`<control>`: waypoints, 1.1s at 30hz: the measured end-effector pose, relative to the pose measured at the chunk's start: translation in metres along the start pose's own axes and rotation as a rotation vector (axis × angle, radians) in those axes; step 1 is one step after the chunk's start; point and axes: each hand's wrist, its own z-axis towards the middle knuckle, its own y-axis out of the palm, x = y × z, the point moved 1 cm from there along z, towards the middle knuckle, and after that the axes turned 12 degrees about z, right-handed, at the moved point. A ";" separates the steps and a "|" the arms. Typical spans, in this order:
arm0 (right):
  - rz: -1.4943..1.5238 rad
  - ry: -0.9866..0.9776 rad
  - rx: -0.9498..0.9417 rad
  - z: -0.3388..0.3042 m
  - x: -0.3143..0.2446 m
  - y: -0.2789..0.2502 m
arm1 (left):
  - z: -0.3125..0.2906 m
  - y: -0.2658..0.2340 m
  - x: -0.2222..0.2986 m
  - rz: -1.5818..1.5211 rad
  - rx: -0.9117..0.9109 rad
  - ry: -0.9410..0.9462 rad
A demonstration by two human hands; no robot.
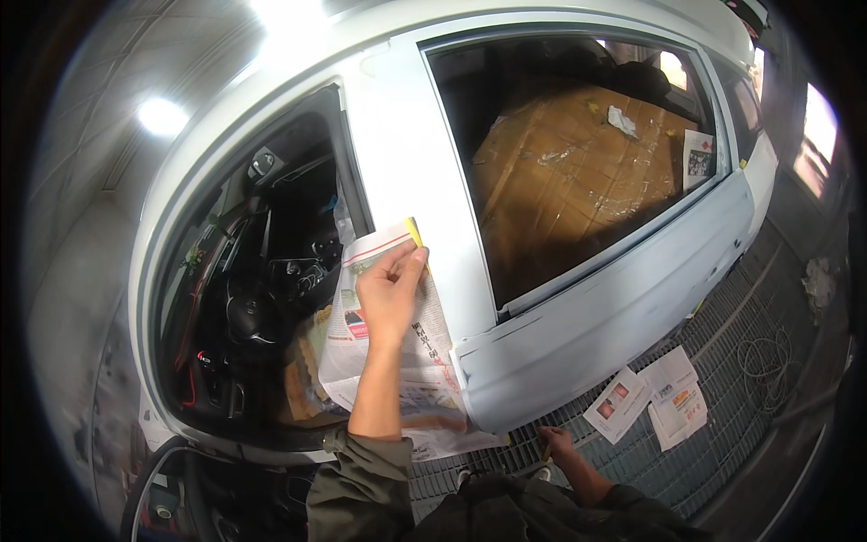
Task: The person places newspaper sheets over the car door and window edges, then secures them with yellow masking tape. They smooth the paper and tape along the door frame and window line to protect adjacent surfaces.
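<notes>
My left hand (390, 294) pinches the upper edge of a newspaper sheet (366, 370), beside a strip of yellow masking tape (414, 232) along that edge. The sheet hangs down over the pillar between the car's front and rear door openings and partly covers the front opening. Low over the floor, my right hand (562, 444) is closed, fingers curled. Something small and yellowish shows at its fingers, too small to make out. The white car body (390, 117) fills most of the view, with a pale grey rear door (596, 334) on it.
Through the front opening I see the steering wheel (251, 314). Brown cardboard (578, 172) shows inside the rear window opening. Loose newspaper sheets (668, 388) lie on the floor grating (560, 479), with a coiled hose or cable (766, 357) at the right. An open front door stands at lower left.
</notes>
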 end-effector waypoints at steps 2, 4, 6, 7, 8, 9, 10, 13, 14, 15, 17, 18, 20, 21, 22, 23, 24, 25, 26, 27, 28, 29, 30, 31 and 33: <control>0.008 -0.001 -0.005 -0.002 -0.002 0.003 | 0.007 -0.003 0.001 0.072 -0.014 0.024; 0.005 0.009 -0.015 -0.004 -0.005 0.006 | 0.013 -0.005 0.001 0.070 -0.026 0.004; -0.003 0.018 -0.013 -0.002 -0.006 0.003 | 0.017 -0.002 0.005 0.075 -0.044 -0.022; -0.005 0.013 -0.016 0.000 -0.006 0.002 | 0.018 -0.002 0.008 0.079 -0.053 -0.036; -0.009 0.010 -0.022 0.002 -0.005 0.001 | 0.020 -0.002 0.012 0.055 -0.085 -0.059; -0.013 0.007 -0.027 0.003 -0.004 0.000 | 0.022 -0.002 0.016 0.032 -0.117 -0.083; -0.008 0.007 -0.028 0.004 -0.003 -0.002 | 0.023 -0.003 0.019 0.009 -0.149 -0.107; -0.004 0.019 -0.037 0.002 -0.005 0.001 | 0.025 -0.005 0.022 -0.045 -0.205 -0.150; -0.006 0.024 -0.039 0.002 -0.005 0.001 | 0.026 -0.007 0.021 -0.019 -0.217 -0.147; -0.007 0.029 -0.040 0.001 -0.005 0.001 | 0.027 -0.008 0.020 0.006 -0.230 -0.145; 0.009 0.009 -0.029 0.003 -0.002 0.003 | 0.029 -0.010 0.024 0.021 -0.249 -0.159; 0.015 0.000 -0.023 0.003 0.000 0.003 | 0.028 -0.010 0.032 0.012 -0.256 -0.176; 0.022 0.007 -0.006 0.002 0.000 0.002 | 0.031 -0.008 0.033 0.034 -0.260 -0.133; 0.023 0.008 0.005 0.001 -0.002 0.002 | 0.033 -0.006 0.026 0.066 -0.256 -0.074; 0.028 -0.002 -0.004 0.000 -0.003 0.004 | 0.036 -0.004 0.021 0.099 -0.252 -0.015; 0.034 -0.008 -0.013 0.001 0.000 0.004 | 0.038 -0.004 0.019 0.161 -0.210 0.031; 0.038 -0.013 -0.018 0.003 0.004 0.001 | 0.037 -0.002 0.017 0.129 -0.162 0.065; 0.068 0.002 -0.054 0.006 0.007 -0.003 | 0.036 0.000 0.014 0.097 -0.112 0.099; 0.024 0.005 -0.047 0.000 0.011 -0.006 | 0.031 -0.001 0.009 0.072 -0.059 0.124; -0.016 -0.002 -0.032 -0.004 0.009 -0.007 | 0.028 0.000 0.006 0.091 -0.032 0.110; -0.056 -0.007 -0.016 -0.008 0.007 -0.008 | 0.022 0.000 0.003 0.146 -0.064 0.100; -0.010 0.030 -0.036 -0.009 0.007 -0.011 | 0.016 -0.002 0.003 0.200 -0.095 0.100; -0.012 0.037 0.013 -0.010 0.008 -0.016 | 0.010 -0.003 0.000 0.253 -0.128 0.100; -0.015 0.043 0.062 -0.012 0.010 -0.020 | 0.003 -0.001 -0.014 0.258 -0.147 0.117; -0.038 0.063 0.102 -0.018 0.014 -0.018 | -0.016 -0.007 -0.032 0.328 -0.191 0.158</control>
